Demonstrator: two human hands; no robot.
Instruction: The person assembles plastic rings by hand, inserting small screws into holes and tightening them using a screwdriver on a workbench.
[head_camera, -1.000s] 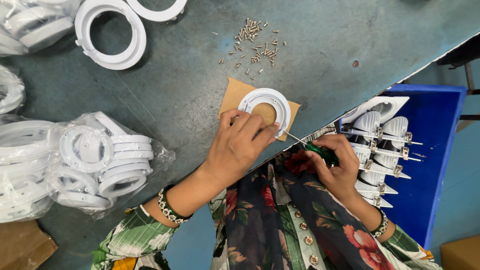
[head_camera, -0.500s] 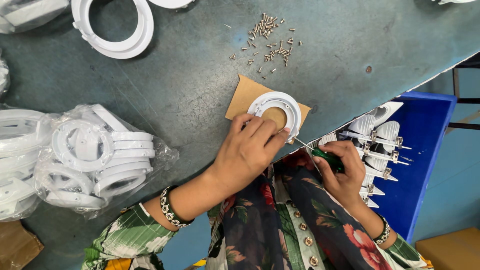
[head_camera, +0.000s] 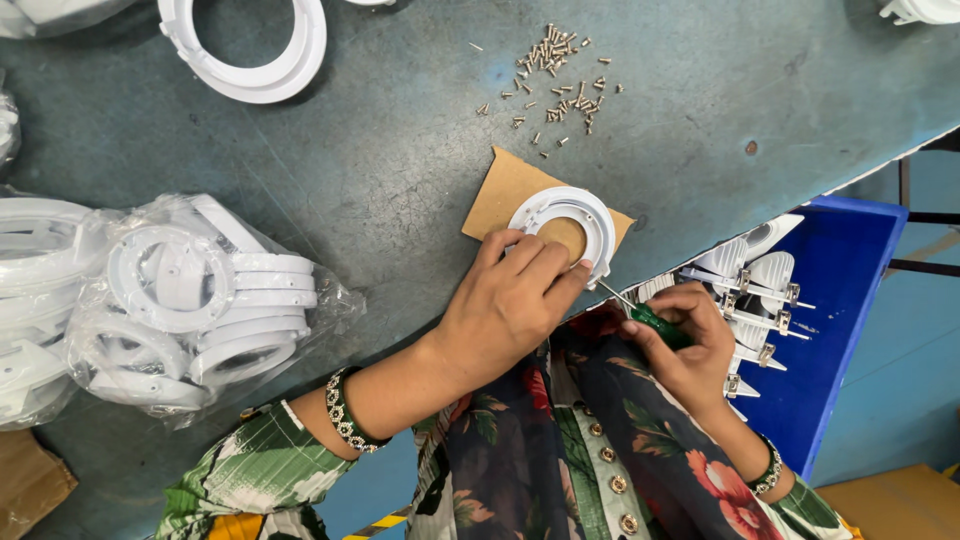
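Note:
A white plastic ring (head_camera: 562, 222) lies on a brown cardboard piece (head_camera: 500, 190) near the edge of the grey-green table (head_camera: 380, 150). My left hand (head_camera: 505, 305) presses on the ring's near rim, fingers curled over it. My right hand (head_camera: 680, 345) grips a green-handled screwdriver (head_camera: 650, 320), whose thin shaft points at the ring's lower right edge. A scatter of small metal screws (head_camera: 560, 80) lies on the table beyond the ring.
A clear bag of several white rings (head_camera: 200, 300) sits at the left. A large white ring (head_camera: 250, 45) lies at the top. A blue bin (head_camera: 840, 320) with white fittings (head_camera: 760, 285) stands below the table edge at right. A cardboard box corner (head_camera: 30, 480) is at bottom left.
The view has shifted a little, so everything sits lower in the frame. My right hand with the screwdriver has moved closer to the ring's edge. My left hand stays on the ring.

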